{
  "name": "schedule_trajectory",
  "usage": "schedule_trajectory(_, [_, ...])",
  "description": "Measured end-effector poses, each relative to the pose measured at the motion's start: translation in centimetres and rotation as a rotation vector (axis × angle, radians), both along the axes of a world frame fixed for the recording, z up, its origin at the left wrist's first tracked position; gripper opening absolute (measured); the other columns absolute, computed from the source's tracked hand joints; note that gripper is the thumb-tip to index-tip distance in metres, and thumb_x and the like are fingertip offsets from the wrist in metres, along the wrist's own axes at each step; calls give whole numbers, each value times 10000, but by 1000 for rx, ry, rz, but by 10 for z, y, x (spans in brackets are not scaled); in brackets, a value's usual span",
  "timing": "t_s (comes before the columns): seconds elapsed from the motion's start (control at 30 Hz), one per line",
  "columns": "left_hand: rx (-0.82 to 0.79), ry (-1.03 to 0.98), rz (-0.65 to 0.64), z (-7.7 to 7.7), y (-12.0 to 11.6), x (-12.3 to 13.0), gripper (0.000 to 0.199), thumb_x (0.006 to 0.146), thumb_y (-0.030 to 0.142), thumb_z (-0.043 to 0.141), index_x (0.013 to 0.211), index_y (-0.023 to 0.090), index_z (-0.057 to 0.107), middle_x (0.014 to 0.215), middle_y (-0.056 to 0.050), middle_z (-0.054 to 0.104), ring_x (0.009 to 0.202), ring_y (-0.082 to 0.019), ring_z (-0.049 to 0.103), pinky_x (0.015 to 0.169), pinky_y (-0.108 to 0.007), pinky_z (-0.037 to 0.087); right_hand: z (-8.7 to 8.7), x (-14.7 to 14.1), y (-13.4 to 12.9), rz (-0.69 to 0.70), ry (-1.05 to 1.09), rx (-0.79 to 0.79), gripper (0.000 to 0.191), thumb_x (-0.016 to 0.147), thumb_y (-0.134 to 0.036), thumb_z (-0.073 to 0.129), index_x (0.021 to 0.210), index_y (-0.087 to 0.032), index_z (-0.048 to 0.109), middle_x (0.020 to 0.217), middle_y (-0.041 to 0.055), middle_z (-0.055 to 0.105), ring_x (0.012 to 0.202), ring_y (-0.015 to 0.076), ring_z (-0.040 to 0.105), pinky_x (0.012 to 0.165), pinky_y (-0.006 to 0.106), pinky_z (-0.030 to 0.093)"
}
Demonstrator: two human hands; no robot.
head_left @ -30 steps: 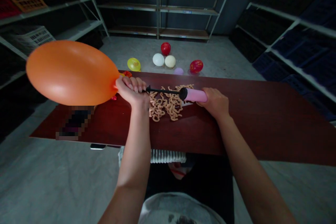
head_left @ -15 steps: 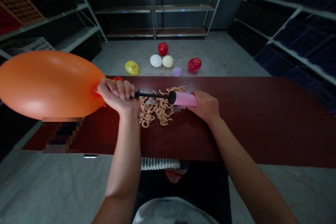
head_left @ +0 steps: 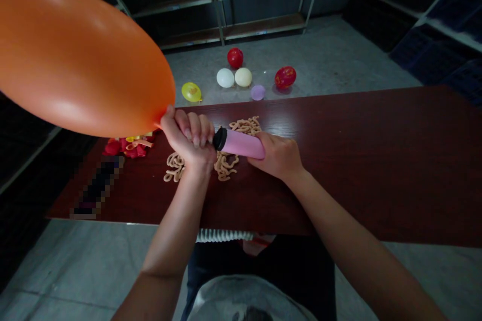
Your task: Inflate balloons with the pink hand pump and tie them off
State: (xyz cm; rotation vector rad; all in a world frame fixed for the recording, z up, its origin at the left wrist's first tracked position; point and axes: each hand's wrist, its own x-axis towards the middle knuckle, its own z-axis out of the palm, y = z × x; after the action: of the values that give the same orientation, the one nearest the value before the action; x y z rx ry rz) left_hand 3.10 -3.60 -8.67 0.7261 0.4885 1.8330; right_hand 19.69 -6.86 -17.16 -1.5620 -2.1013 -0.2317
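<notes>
A large inflated orange balloon (head_left: 86,60) fills the upper left, its neck pinched in my left hand (head_left: 190,133). That hand is also wrapped round the black end of a pump, most of which it hides. My right hand (head_left: 278,155) grips the pink barrel (head_left: 244,144) of the pump. The barrel's black cap sits right against my left hand, and no rod shows between them. Beneath the hands, tan curled long balloons (head_left: 226,165) lie in loose piles on the dark red table (head_left: 357,160).
Red and yellow uninflated balloons (head_left: 130,147) and a pixelated dark object (head_left: 98,185) lie at the table's left. On the floor beyond are several small balloons, including a yellow one (head_left: 192,92). Metal shelves (head_left: 263,27) stand behind.
The pink barrel has slid left up to my left hand, covering the black rod. The orange balloon stands higher and looks larger. The view has tilted.
</notes>
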Motion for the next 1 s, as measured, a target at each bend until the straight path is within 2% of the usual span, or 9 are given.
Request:
schedule_trajectory(0.2, [-41, -17, 48, -1, 2, -7, 562, 1027, 303, 297, 490, 213, 159, 388, 48, 113, 310, -94, 131, 343, -260, 177, -3, 1, 8, 7, 45, 21, 408, 832, -503, 597, 1068, -179, 668, 930, 69, 752, 797, 189, 672, 653, 264, 371])
schedule_trajectory(0.4, [-42, -48, 89, -6, 3, -24, 596, 1010, 377, 373, 481, 210, 155, 378, 55, 122, 296, -84, 143, 350, -263, 165, -5, 3, 14, 46, 4, 30, 393, 849, -461, 591, 1087, -159, 676, 982, 92, 745, 848, 194, 657, 718, 271, 383])
schedule_trajectory(0.57, [-43, -148, 124, -7, 3, -44, 529, 984, 246, 310, 470, 222, 184, 367, 47, 138, 302, -99, 136, 346, -275, 143, -5, 14, 15, -10, -109, 5, 385, 853, -500, 592, 1047, -178, 678, 941, 78, 731, 828, 191, 639, 721, 278, 359])
schedule_trajectory(0.8, [-95, -242, 174, -15, 13, -70, 507, 968, 295, 383, 509, 206, 186, 375, 66, 153, 315, -78, 147, 369, -259, 140, -6, 37, 16, -116, -270, 22, 361, 870, -476, 572, 1064, -185, 661, 956, 90, 713, 874, 222, 636, 731, 303, 384])
schedule_trajectory(1.0, [-93, -306, 174, -20, 17, -79, 472, 945, 254, 401, 537, 190, 174, 393, 66, 152, 330, -62, 156, 411, -278, 106, -6, 46, 15, -160, -268, 31, 342, 875, -466, 557, 1077, -205, 648, 981, 111, 709, 923, 265, 648, 743, 343, 450])
